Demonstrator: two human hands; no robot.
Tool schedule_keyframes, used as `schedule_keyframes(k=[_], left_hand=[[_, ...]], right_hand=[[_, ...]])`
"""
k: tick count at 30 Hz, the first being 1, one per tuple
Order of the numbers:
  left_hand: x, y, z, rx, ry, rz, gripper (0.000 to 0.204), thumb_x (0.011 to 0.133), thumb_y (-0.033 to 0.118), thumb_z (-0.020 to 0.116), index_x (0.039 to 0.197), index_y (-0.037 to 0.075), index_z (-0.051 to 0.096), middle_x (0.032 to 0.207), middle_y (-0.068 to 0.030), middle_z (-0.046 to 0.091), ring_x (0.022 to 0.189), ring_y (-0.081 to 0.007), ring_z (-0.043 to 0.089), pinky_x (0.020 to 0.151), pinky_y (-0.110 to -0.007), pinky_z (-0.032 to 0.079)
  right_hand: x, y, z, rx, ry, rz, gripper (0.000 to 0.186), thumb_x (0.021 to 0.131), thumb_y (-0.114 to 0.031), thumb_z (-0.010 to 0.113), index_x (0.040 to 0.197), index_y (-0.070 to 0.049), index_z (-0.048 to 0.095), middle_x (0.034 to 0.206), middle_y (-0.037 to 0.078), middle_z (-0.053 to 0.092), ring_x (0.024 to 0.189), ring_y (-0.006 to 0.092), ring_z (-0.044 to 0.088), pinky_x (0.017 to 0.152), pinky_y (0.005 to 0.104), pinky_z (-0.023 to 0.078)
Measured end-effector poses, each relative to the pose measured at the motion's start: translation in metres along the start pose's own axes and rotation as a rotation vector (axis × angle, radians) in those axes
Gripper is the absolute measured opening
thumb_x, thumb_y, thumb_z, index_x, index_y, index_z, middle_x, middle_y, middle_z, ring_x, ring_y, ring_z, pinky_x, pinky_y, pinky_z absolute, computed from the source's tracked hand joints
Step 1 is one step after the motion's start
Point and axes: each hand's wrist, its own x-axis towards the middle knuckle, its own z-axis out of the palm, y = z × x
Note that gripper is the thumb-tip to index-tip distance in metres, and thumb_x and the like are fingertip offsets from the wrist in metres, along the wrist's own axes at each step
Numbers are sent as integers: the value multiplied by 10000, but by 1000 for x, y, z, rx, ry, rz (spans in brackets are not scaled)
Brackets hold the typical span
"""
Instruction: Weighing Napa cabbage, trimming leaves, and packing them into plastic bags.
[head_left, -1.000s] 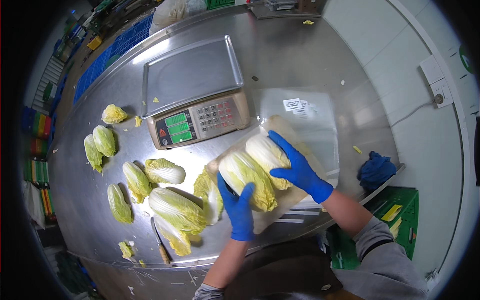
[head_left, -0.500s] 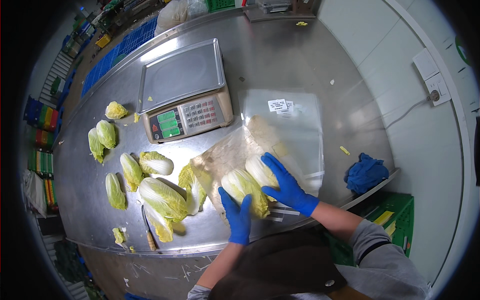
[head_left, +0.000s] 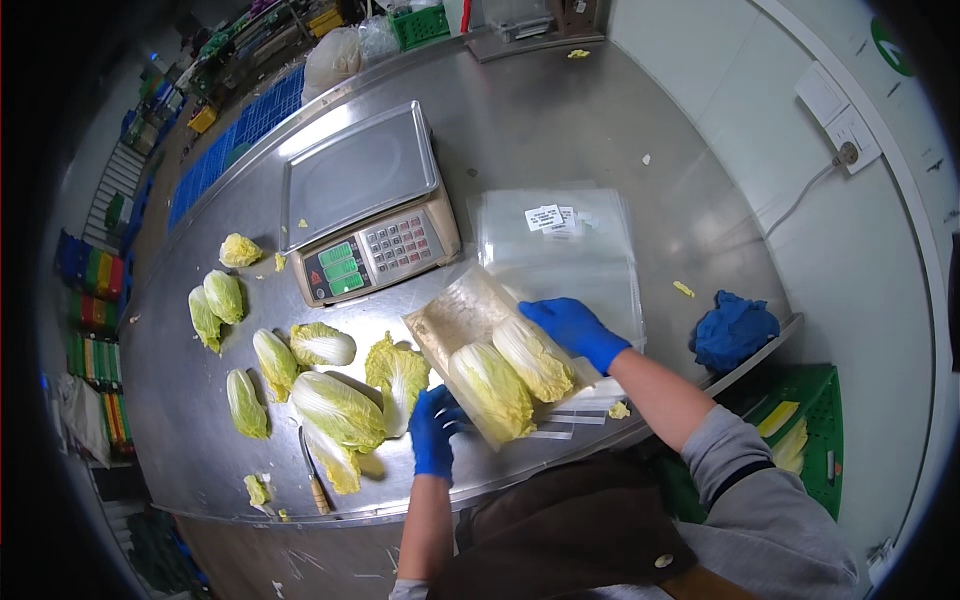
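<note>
Two pale green napa cabbages (head_left: 490,385) lie side by side in a brownish, partly see-through bag (head_left: 455,315) in front of me. My right hand (head_left: 575,330) is closed over the bag's right edge, beside the right-hand cabbage. At the left edge of the bag is my left hand (head_left: 435,432), its fingers loosely bent and apart, near or touching that edge. Blue gloves cover both hands. A loose cabbage leaf (head_left: 395,375) lies just left of the bag. Further left are a large cabbage (head_left: 337,408) and a knife (head_left: 314,470) with a wooden handle.
A weighing scale (head_left: 370,210) stands beyond the cabbages on the metal table (head_left: 560,110). Flat clear bags (head_left: 600,235) with white labels lie right of it. More small cabbages (head_left: 245,400) are at left. A crumpled blue cloth (head_left: 735,332) sits at right, above a green crate (head_left: 828,450).
The bag and both cabbages have turned and shifted slightly right, and the cabbages now lie deeper in the bag. My left hand has come off the left cabbage to the bag's edge.
</note>
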Motion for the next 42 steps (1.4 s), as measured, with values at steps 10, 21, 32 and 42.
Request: schedule_keyframes(k=[10, 21, 32, 42], left_hand=[[-22, 7, 38, 237, 73, 245, 380, 915, 386, 559, 916, 13, 632, 719, 34, 510, 667, -72, 427, 606, -224, 371], [-54, -1, 53, 153, -385, 150, 498, 809, 218, 686, 1196, -16, 478, 1066, -112, 600, 908, -180, 597, 798, -300, 494], [-106, -19, 167, 1225, -773, 372, 948, 760, 556, 626, 1356, -82, 257, 1163, -298, 538, 1059, -397, 569, 895, -409, 458], [36, 14, 159, 689, -715, 644, 232, 798, 125, 706, 997, 39, 626, 909, -51, 622, 860, -141, 591, 793, -277, 486]], right_hand=[[-37, -30, 37, -276, 132, 23, 784, 750, -677, 550, 1089, 29, 570, 1092, 228, 600, 985, 339, 596, 849, 398, 448], [-126, -11, 37, 90, 196, 33, 744, 802, -566, 596, 1220, 40, 488, 1138, 196, 592, 1054, 281, 576, 909, 359, 435], [-225, 71, -5, 744, 516, 223, 497, 807, -243, 689, 1190, 26, 522, 1046, 102, 604, 921, 180, 593, 821, 308, 484], [-238, 81, -24, 987, 466, 119, 451, 772, -134, 681, 1168, 29, 538, 1050, 111, 614, 939, 192, 605, 832, 319, 490]])
